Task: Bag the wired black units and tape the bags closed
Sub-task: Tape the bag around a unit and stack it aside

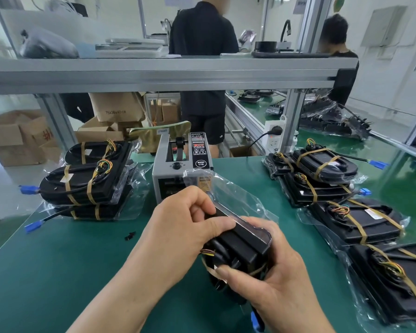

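While the bag covers only the far part of the unit, the step in hand looks like bagging, not taping. The clear film rides along the unit's upper edge and its loose end stands up towards the dispenser. The near end, with the wires, appears bare. The unit is held above the desk, near its front edge and between the two hands, with its wired end towards the person.

The left hand is curled tight, thumb and forefinger pinching the bag's edge where it lies along the top of the unit. The right hand grips the unit from beneath and from the right, its thumb pressed on the tan band near the wires. A blue connector hangs below that hand.

Next, I judge, the film must be drawn over the whole unit with the cable tucked in. Then the open end is folded flat and a strip taken from the dispenser just behind. The slack film may snag on the wires or the band, so the pull wants to be even.

A stack of bagged units lies at the left of the desk, and a row of others in bags lies at the right. Whether those are taped I cannot tell.
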Demonstrator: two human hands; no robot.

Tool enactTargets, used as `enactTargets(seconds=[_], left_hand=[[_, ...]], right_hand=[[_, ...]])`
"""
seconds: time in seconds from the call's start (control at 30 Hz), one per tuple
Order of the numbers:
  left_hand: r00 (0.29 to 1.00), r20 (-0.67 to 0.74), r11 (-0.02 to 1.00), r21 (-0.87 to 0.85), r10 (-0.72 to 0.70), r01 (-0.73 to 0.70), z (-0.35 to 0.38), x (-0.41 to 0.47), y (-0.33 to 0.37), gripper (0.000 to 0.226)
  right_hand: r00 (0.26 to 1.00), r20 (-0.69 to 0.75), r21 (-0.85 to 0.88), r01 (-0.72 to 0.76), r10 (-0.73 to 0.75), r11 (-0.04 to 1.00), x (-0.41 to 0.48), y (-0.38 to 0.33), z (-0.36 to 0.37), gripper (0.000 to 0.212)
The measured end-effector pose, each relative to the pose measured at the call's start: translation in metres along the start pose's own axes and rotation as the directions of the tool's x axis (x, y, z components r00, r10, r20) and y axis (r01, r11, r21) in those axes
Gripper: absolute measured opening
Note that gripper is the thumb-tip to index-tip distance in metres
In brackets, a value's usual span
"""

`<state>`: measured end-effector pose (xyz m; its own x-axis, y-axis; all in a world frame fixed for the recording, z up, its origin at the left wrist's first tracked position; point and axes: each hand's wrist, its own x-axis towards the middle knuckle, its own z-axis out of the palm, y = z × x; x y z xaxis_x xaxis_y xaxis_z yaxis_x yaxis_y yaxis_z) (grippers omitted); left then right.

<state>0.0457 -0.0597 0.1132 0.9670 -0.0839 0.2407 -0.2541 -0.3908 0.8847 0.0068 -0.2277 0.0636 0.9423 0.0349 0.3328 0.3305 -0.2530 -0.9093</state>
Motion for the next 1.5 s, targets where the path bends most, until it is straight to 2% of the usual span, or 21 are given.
enactTargets(seconds=[0.1,0.37,0.8,0.97,1.03,1.23,1.3,1.37,1.4,1.47,1.5], left_hand=[[0.999,0.046,0.999,0.042,0.020,-0.022,-0.006,0.003,0.001,0.041],[0.996,0.083,0.998,0.059,-0.014,0.009,-0.016,0.009,0.003,0.029],[0.999,0.032,0.998,0.053,0.023,-0.025,-0.009,0.005,-0.002,0.024],[0.999,-0.047,0.997,0.083,0.004,0.000,-0.010,0.005,-0.006,0.027],[0.997,-0.079,0.998,0.053,-0.017,0.021,-0.007,0.005,-0.008,0.029],[0.991,-0.113,0.980,-0.190,-0.077,0.055,-0.003,-0.001,-0.022,0.030],[0.995,-0.052,0.972,-0.221,-0.089,0.075,-0.009,-0.003,-0.034,0.046],[0.980,0.183,0.947,-0.292,-0.078,0.130,-0.015,-0.005,-0.043,0.073],[0.949,0.306,0.937,-0.303,-0.077,0.174,-0.017,-0.006,-0.044,0.083],[0.894,0.444,0.935,-0.288,-0.060,0.205,-0.018,-0.007,-0.047,0.074],[0.892,0.448,0.939,-0.284,-0.050,0.195,-0.019,-0.007,-0.047,0.063]], right_hand=[[1.000,0.003,0.006,-0.006,0.006,1.000,-0.001,0.000,0.000,0.066],[1.000,0.026,0.018,0.003,-0.004,1.000,0.002,-0.001,0.001,0.066],[0.998,0.060,0.218,-0.026,0.013,0.976,0.002,-0.002,-0.006,0.061],[0.998,0.060,0.266,-0.025,0.009,0.964,0.001,-0.001,-0.012,0.060],[0.998,0.056,0.283,-0.024,0.009,0.959,0.001,0.002,-0.014,0.060],[0.998,0.062,0.295,-0.039,0.021,0.955,0.004,0.007,-0.020,0.063],[0.998,0.050,0.366,-0.056,0.040,0.929,0.005,0.011,-0.020,0.063],[0.995,0.054,0.498,-0.096,0.080,0.862,0.006,0.015,-0.016,0.066],[0.994,0.067,0.555,-0.108,0.085,0.825,0.007,0.018,-0.013,0.071],[0.992,0.091,0.634,-0.128,0.091,0.763,0.009,0.026,-0.009,0.082],[0.990,0.111,0.647,-0.141,0.090,0.750,0.011,0.030,-0.008,0.086]])
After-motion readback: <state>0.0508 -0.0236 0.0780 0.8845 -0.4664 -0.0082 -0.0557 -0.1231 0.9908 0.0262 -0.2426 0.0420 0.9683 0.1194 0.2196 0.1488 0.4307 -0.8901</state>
